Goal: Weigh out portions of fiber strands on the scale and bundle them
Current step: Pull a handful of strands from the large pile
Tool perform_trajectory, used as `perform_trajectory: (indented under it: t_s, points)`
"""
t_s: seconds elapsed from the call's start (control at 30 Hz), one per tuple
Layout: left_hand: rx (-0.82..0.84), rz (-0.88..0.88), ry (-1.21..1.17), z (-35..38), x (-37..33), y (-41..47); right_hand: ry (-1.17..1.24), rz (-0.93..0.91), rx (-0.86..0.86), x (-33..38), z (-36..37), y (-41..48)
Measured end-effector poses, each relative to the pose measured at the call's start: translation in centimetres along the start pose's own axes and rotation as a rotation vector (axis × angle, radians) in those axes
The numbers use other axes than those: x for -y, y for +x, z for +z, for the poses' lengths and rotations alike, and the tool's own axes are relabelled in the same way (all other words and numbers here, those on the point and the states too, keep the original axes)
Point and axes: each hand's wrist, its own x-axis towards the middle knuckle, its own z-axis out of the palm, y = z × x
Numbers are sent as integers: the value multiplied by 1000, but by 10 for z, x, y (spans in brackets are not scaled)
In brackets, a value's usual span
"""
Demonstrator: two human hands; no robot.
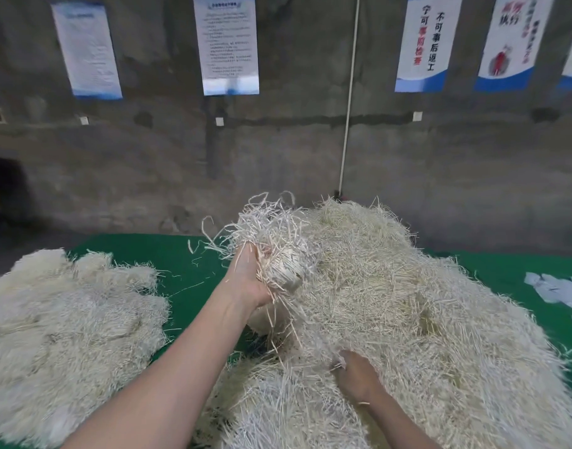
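Person is working at the green table [181, 254]. The left hand [249, 283] is holding a handful of fiber strands [278, 247] up over the far-left edge of the big pile [424, 303], its fingers curled round the clump, with loose ends fanning out upward and to the left. The right hand [359, 374] is reaching down into the near part of that same pile. Its fingers are sinking among the strands, so I cannot tell if they are gripping anything or just pressing. A second, flatter heap [67, 319] is lying at near left, well apart from the raised handful. White paper slips [557, 286] are lying at the far right of the table. No scale is showing, so I'm judging this as portion gathering, early in the task. Risks as I judge them: the handful is ragged and only loosely gathered, so strands are likely to be shedding back onto the pile or table on the way to weighing, throwing the portion off. Long ends tangling with the pile could be dragging extra fiber along. The right hand pulling from under the heap could be toppling the mound toward the near edge.
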Motion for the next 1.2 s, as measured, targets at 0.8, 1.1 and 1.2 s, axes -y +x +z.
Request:
perform_trajectory:
  t_s: [0.8,1.1,1.2]
  points:
    - [129,165,260,14,-24,-12,727,-131,279,116,-57,-15]
    - [149,318,1740,-23,21,6,1442,229,154,136,-122,-5]
    - [158,388,1745,-26,25,20,1406,199,208,142,-121,-9]
